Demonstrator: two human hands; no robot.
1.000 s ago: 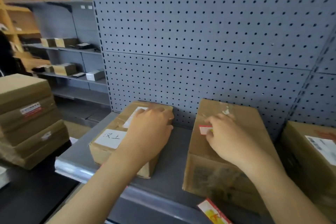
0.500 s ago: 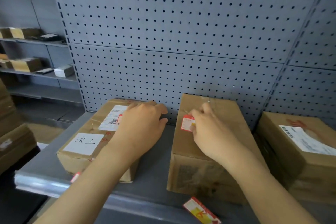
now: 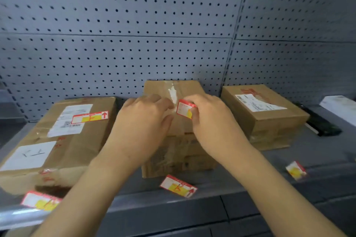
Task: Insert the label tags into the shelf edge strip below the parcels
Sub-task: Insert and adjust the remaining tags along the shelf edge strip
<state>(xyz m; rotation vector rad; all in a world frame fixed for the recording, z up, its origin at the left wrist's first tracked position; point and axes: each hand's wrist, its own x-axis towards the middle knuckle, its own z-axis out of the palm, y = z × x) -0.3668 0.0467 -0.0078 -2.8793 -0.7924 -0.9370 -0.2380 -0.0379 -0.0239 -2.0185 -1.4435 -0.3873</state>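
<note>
Label tag, red, white and yellow, is pinched in the right hand above the middle parcel. The left hand rests on that parcel, fingers relaxed and together. Three more tags lie along the shelf front, one at the clear edge strip.

A grey shelf carries three cardboard parcels: left, middle, right. Loose label tags lie near its front edge.
</note>
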